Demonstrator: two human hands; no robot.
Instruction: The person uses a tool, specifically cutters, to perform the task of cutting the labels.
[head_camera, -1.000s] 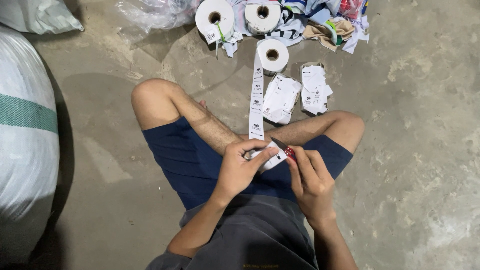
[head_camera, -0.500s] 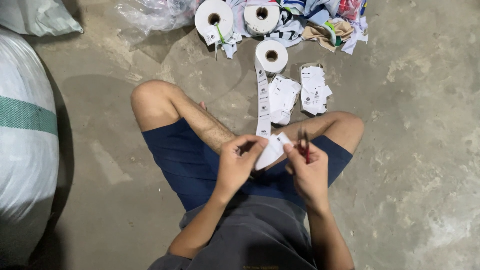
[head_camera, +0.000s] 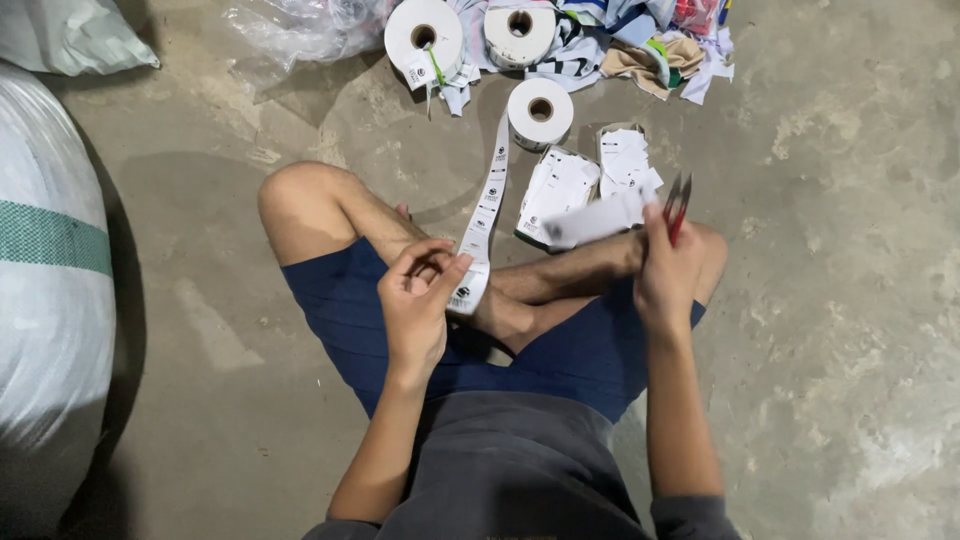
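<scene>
Left hand (head_camera: 418, 300): its grip pinches the free end of the strip (head_camera: 482, 222), low over the lap; a moment ago both hands met here, close together.
Right hand (head_camera: 665, 270): has swung out to the right, over the right knee; its grip is closed on the red snips (head_camera: 677, 205) and also carries a cut label (head_camera: 595, 220), which blurs as it moves.
Strip: runs taut from the left fingers up across the shin to the roll (head_camera: 540, 112) standing on the floor (head_camera: 850, 300).
What changed: the label, joined to the strip half a second ago, is now apart from it, so I judge a cut has just been made and the piece is on its way out.
Stacks (head_camera: 590, 175): two piles of cut labels lie on the floor just beyond the shins, near the moving label.
Beyond: two more rolls (head_camera: 470, 35), cloth scraps (head_camera: 650, 45), a white sack (head_camera: 45, 300) on the left.
</scene>
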